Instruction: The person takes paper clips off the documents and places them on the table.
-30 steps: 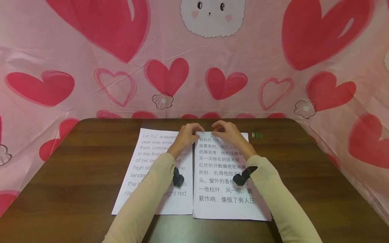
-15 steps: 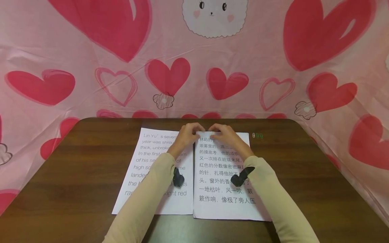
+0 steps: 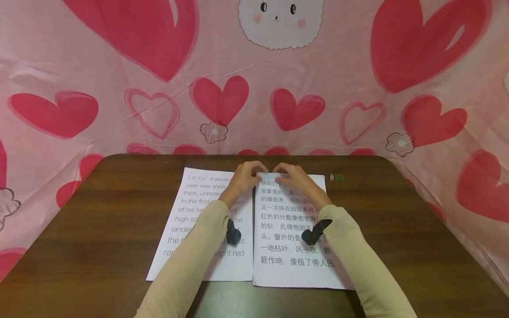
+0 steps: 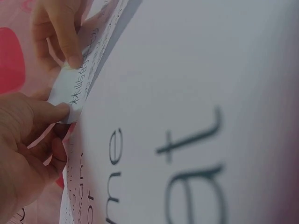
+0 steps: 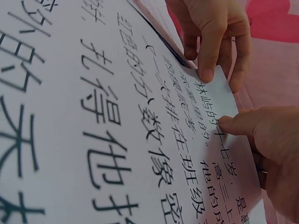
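Two white printed sheets lie side by side in the head view, an English one (image 3: 230, 271) on the left and a Chinese one (image 3: 294, 277) on the right. My left hand (image 3: 241, 177) pinches the Chinese sheet at its top left corner, thumb on the print and fingers behind. A little to the right, my right hand (image 3: 297, 180) pinches the same top edge, its thumb (image 5: 231, 125) on the first line of text. That edge is lifted and bends slightly between the hands in the wrist views. Whether something small sits under the right thumb I cannot tell.
Beyond the Chinese sheet's top right corner lie one white paper clip (image 3: 332, 177) and two green paper clips (image 3: 339, 178). The dark wooden table (image 3: 99, 229) ends at a pink heart-patterned cloth (image 3: 254, 66). Black wrist cameras (image 3: 234, 234) hang under both sleeves.
My right hand has moved slightly left along the top edge, closer to my left hand, and has settled there. The left hand keeps its grip. The sheets lie almost as before.
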The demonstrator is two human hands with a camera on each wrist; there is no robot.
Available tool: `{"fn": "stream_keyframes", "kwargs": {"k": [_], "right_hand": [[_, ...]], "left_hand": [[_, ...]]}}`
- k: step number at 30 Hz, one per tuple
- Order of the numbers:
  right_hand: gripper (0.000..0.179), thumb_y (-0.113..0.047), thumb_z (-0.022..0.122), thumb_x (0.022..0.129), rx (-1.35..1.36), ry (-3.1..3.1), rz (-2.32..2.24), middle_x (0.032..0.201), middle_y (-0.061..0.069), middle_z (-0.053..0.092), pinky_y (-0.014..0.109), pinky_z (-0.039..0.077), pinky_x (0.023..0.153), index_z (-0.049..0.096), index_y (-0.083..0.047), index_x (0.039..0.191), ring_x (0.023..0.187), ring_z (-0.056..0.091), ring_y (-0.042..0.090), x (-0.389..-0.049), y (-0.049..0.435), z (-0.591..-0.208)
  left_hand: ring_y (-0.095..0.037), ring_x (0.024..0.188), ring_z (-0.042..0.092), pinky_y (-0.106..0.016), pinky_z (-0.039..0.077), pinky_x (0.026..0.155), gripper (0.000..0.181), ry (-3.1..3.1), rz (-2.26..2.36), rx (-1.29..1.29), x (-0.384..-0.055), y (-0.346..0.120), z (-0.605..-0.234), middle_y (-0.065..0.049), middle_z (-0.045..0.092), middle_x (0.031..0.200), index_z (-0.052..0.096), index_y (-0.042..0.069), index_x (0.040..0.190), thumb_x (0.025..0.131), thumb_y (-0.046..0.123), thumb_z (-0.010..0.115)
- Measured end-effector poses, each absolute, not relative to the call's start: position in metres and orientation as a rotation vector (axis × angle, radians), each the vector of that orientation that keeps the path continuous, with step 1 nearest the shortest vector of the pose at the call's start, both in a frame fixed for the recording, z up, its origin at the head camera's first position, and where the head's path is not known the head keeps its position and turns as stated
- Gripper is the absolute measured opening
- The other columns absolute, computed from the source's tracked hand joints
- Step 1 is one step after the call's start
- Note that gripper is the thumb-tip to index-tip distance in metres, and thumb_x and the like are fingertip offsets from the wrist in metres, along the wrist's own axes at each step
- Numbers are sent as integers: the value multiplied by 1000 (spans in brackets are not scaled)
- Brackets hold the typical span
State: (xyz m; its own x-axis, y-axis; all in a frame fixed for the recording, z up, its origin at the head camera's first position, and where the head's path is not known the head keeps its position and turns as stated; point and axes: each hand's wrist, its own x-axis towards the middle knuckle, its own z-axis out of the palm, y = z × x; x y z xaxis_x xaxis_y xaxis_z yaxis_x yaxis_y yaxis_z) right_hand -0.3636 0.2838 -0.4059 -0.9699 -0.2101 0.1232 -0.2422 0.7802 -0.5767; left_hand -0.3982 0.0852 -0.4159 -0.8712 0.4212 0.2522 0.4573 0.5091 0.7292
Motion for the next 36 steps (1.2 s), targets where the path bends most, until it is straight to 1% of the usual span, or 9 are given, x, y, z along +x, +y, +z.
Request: {"fn": "stream_keyframes", "kwargs": {"k": [10,25,32,36], "right_hand": [[21,-19,63,99,346,-2928,921,118,9,70,46,44,105,64,-15,119,106,62,26,-364,283,-408],[21,-18,60,100,355,-2908,971,120,11,69,49,42,106,60,-14,121,107,61,27,-363,284,-413],[21,-20,59,100,310,-2883,1037,117,10,69,49,42,105,59,-16,120,104,62,28,-362,284,-413],[20,-21,59,100,298,-2876,1052,119,11,69,49,41,106,59,-16,120,106,62,28,-363,285,-414]], "left_hand": [[-24,104,67,-39,52,97,25,-2686,-1336,-782,-399,84,-417,-7,76,113,74,11,107,89,-4,66],[-24,102,65,-38,51,95,25,-2707,-1324,-772,-398,85,-415,-7,75,114,74,11,109,90,-3,65],[-24,100,64,-38,51,94,25,-2709,-1314,-773,-397,85,-414,-7,75,112,74,11,109,89,-3,65],[-24,101,64,-38,50,95,26,-2714,-1309,-770,-397,85,-414,-7,75,113,74,11,109,89,-3,66]]}}
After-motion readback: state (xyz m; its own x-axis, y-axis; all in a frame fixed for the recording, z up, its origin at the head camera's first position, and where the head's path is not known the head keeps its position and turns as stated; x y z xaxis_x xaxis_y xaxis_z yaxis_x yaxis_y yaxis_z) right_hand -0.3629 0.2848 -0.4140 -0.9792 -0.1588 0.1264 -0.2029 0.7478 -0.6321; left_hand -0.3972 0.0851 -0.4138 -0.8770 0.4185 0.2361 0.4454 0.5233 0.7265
